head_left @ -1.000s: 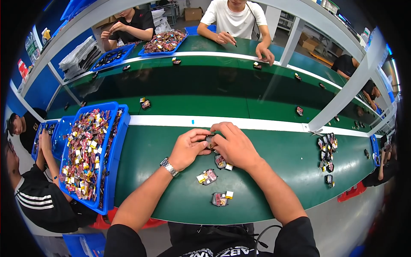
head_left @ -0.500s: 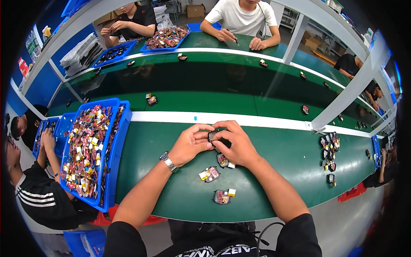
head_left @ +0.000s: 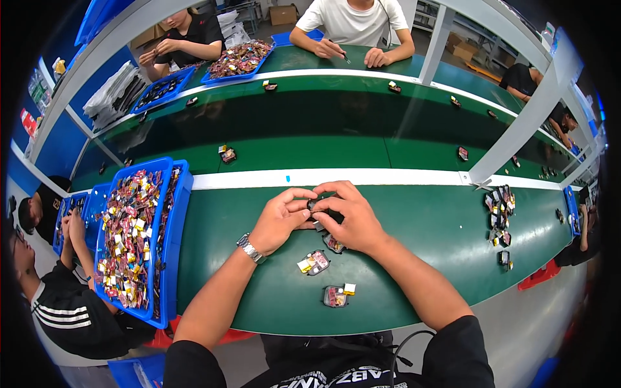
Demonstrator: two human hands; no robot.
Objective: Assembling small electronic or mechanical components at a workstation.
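I've got left hand (head_left: pixel 278 220) and right hand (head_left: pixel 352 218) both clamped by fingertips on one small dark case (head_left: pixel 312 204), between them over the desk (head_left: pixel 414 258). Three units (head_left: pixel 316 263) lie nearer the body. Blue tray (head_left: pixel 171 271) full of parts at left, pile (head_left: pixel 499 216) at right.

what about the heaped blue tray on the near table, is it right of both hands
No, the heaped blue tray sits left of the left hand and right hand, which hold a dark part.
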